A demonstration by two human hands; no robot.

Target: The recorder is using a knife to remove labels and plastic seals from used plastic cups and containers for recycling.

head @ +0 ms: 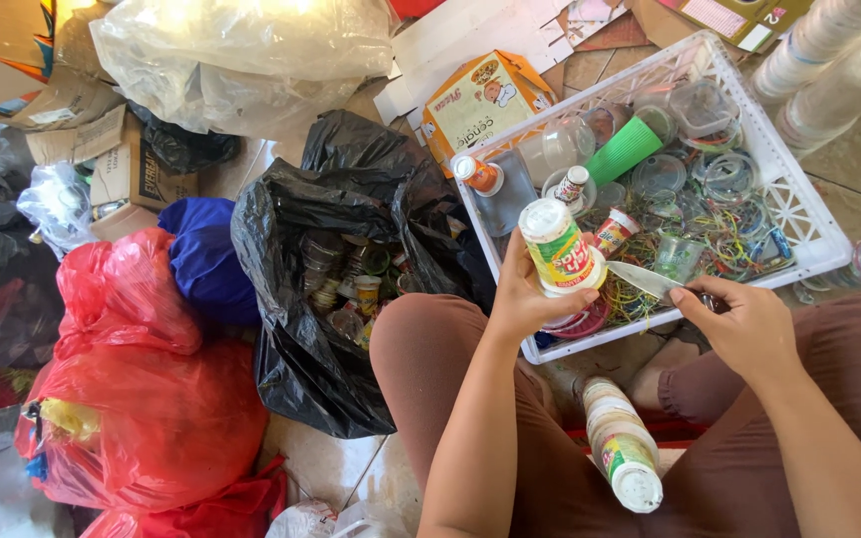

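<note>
Centrally, a small plastic cup (560,246) with a sealed white top and a green, yellow and red label is held just over the near-left edge of the white plastic crate (799,214), tilted so that its lower side faces the knife blade (642,279). The left hand (522,299) is closed around the cup from beneath, thumb on the near side, which steadies it against the blade. The right hand (739,324) is curled shut on the knife handle, most of which is hidden, with the tip pointing left and touching or almost touching the cup. Inside the crate lie clear lids, a green cup (625,149), other small cups and tangled rubber bands. A stack of nested cups (620,443) rests between the knees, apparently kept within reach. An open black bag (341,269) of cups sits beside the crate's left edge, with red bags (142,399) farther left.
</note>
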